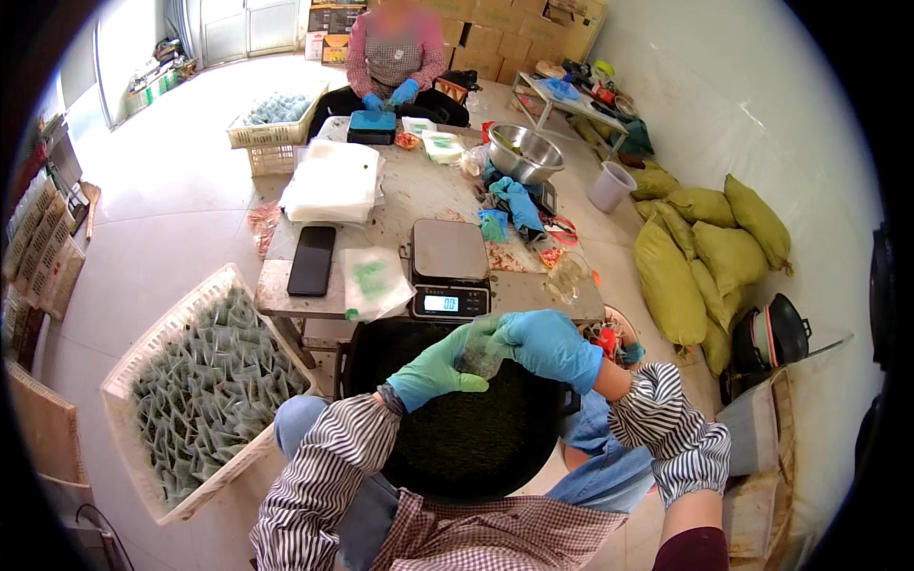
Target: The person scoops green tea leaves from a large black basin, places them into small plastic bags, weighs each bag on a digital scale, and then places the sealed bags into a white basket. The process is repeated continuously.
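Both my gloved hands meet over a wide black tub that holds dark green loose material. Between them is a small clear bag with some of the dark green material in it. My left hand, in a green-stained blue glove, is closed round the bag's left side. At the bag's upper right, my right hand, in a blue glove, has its fingers closed; its fingertips are partly hidden. Just beyond my hands stands a digital scale with nothing on its metal pan. Flat clear bags with green print lie left of the scale.
A white crate of filled bags stands at my left. On the table lie a black phone, a stack of white sheets and a steel bowl. A co-worker sits opposite. Yellow-green sacks line the right wall.
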